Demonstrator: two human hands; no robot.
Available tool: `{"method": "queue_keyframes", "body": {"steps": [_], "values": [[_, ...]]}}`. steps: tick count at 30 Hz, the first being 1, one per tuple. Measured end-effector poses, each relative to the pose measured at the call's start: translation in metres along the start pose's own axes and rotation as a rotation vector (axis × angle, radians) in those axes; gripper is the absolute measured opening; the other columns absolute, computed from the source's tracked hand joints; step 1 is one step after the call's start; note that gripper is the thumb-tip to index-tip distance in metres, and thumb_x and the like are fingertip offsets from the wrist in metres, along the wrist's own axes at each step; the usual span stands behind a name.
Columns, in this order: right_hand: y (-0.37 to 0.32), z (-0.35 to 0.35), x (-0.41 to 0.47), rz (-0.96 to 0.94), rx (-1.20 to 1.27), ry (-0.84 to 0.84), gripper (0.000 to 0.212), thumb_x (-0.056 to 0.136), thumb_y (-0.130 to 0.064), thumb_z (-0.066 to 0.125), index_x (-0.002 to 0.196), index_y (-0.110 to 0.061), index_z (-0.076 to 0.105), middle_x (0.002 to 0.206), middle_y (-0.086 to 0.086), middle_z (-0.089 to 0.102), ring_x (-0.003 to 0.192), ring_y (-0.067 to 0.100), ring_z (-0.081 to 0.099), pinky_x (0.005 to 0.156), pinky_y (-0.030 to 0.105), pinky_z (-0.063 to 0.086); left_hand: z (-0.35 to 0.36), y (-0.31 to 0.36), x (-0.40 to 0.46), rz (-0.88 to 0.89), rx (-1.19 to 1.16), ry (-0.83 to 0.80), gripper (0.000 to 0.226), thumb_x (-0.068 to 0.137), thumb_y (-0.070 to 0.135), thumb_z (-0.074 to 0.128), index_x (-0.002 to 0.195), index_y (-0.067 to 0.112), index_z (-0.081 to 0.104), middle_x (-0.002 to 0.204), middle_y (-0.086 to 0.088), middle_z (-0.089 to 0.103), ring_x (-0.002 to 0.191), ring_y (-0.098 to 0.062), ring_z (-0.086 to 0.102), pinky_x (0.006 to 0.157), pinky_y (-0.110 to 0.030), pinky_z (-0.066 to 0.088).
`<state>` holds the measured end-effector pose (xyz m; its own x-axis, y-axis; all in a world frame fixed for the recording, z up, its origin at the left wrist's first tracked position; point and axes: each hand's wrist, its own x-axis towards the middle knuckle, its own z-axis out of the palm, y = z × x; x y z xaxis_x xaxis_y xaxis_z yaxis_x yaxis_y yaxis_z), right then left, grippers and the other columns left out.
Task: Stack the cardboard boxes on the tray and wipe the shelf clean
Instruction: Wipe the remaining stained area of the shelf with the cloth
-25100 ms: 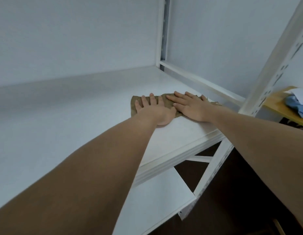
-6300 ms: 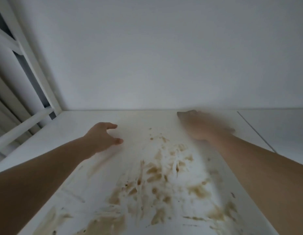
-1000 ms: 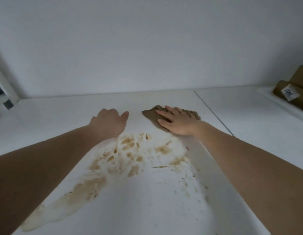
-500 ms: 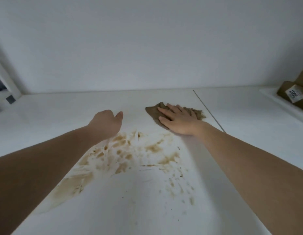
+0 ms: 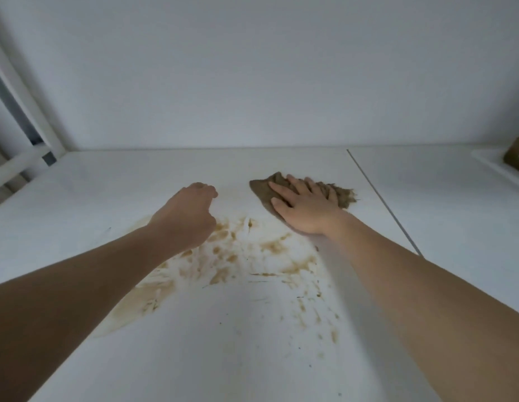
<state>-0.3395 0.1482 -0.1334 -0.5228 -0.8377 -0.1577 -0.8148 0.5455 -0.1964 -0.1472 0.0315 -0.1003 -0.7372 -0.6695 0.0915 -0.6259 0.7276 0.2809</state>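
Observation:
My right hand (image 5: 304, 207) lies flat with spread fingers on a brown cloth (image 5: 262, 187) on the white shelf (image 5: 238, 343). Brown smears (image 5: 223, 256) cover the shelf just in front of the cloth and run down to the left. My left hand (image 5: 185, 216) hovers or rests beside the smears with its fingers loosely curled, holding nothing. At the far right edge a cardboard box (image 5: 516, 155) sits on a white tray (image 5: 493, 166), both mostly cut off by the frame.
A seam (image 5: 383, 201) between shelf boards runs diagonally right of the cloth. The white wall (image 5: 252, 82) closes off the back. The white shelf frame post (image 5: 23, 94) and rail stand at the left.
My right hand and the cloth have stayed at the far end of the smears. The view has turned left, so the tray and box slid toward the right edge.

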Motion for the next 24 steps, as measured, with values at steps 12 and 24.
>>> {"method": "queue_keyframes", "body": {"steps": [12,24], "values": [[0.009,-0.005,-0.003,0.311,0.038,-0.02,0.056,0.1,-0.055,0.012,0.152,-0.044,-0.006,0.161,-0.009,-0.018,0.148,0.025,-0.016,0.116,0.058,-0.007,-0.032,-0.047,-0.022,-0.088,0.023,-0.067,0.05,0.091,0.004,0.038,0.141,0.013,0.039,0.144,-0.004,0.038,0.128,-0.022,0.041,0.1,-0.032,0.037],[0.01,-0.001,-0.021,0.354,-0.006,-0.017,0.058,0.1,-0.056,0.009,0.153,-0.04,-0.007,0.162,-0.006,-0.016,0.149,0.026,-0.012,0.118,0.055,-0.003,-0.056,-0.101,-0.049,-0.257,-0.082,-0.178,0.05,0.096,0.007,0.038,0.145,0.009,0.032,0.152,-0.008,0.03,0.139,-0.023,0.028,0.106,-0.026,0.027]]}}
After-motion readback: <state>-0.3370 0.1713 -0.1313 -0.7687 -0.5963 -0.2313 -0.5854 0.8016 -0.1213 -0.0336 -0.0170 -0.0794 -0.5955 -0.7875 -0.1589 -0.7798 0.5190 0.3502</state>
